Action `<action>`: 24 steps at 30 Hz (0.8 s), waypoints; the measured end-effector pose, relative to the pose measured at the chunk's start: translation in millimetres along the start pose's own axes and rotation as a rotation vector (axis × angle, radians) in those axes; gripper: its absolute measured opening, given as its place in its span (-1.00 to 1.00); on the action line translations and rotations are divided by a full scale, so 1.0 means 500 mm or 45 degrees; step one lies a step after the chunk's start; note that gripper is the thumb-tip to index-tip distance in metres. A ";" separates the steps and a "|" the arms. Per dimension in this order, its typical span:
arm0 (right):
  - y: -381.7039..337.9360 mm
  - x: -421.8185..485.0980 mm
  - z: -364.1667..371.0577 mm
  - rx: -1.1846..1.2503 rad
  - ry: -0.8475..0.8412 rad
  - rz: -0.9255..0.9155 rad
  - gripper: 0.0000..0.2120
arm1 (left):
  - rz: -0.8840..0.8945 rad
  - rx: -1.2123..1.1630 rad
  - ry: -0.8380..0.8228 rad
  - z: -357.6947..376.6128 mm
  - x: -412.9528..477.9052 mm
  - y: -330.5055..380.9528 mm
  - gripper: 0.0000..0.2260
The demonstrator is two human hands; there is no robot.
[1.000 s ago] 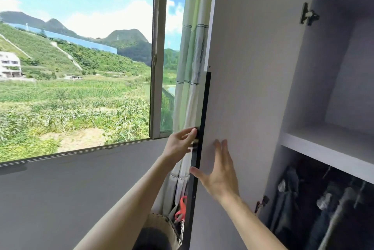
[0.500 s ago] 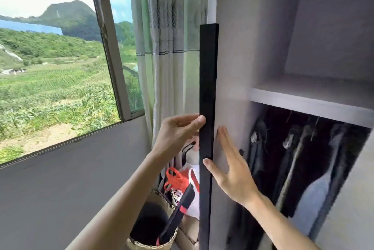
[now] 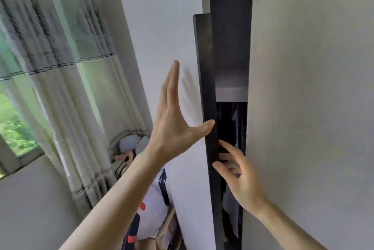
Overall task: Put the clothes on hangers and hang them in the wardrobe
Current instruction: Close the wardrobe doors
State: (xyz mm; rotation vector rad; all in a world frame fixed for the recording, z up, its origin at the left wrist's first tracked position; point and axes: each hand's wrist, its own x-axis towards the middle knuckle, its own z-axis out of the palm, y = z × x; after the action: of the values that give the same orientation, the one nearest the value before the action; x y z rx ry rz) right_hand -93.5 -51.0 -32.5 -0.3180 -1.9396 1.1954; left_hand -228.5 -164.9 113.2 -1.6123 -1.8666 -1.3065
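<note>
The pale wardrobe door (image 3: 174, 27) stands almost closed, leaving a narrow dark gap. Its long black handle strip (image 3: 204, 71) runs down the door's edge. My left hand (image 3: 174, 126) lies flat on the door's outer face with straight fingers, the thumb touching the black strip. My right hand (image 3: 240, 177) reaches into the gap, its fingertips touching the inner side of the strip. Through the gap I see a shelf edge (image 3: 231, 94) and dark hanging clothes (image 3: 232, 124) below it. The second door (image 3: 311, 98) fills the right side.
A striped curtain (image 3: 66, 79) hangs at the left beside a window (image 3: 12, 126). Below it, against the grey wall, stands a basket (image 3: 164, 227) holding bags, a white item and a black-and-red object.
The door has swung from wide open to nearly closed. My left hand has moved from the door's edge onto its outer face. My right hand has stayed at the strip, now inside the gap.
</note>
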 end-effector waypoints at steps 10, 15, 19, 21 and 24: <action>0.114 0.098 -0.087 -0.578 0.297 -0.192 -0.47 | 0.103 0.340 0.048 0.258 0.145 -0.009 -0.06; 0.173 0.148 -0.093 -0.920 0.537 -0.279 -0.50 | 0.091 0.466 -0.020 0.301 0.196 -0.027 -0.03; 0.217 0.186 -0.100 -1.115 0.638 -0.390 -0.57 | 0.070 0.497 -0.030 0.337 0.222 -0.038 -0.01; 0.226 0.206 -0.110 -1.199 0.636 -0.398 -0.57 | 0.048 0.499 -0.015 0.356 0.237 -0.040 -0.01; 0.235 0.233 -0.126 -1.257 0.633 -0.428 -0.57 | 0.043 0.530 0.008 0.375 0.254 -0.048 -0.04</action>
State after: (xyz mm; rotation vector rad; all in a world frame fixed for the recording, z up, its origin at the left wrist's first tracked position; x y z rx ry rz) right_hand -142.8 117.3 -57.6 -0.6790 -1.8789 -0.1337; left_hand -232.0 62.6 102.8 -1.4089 -1.9380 -0.8330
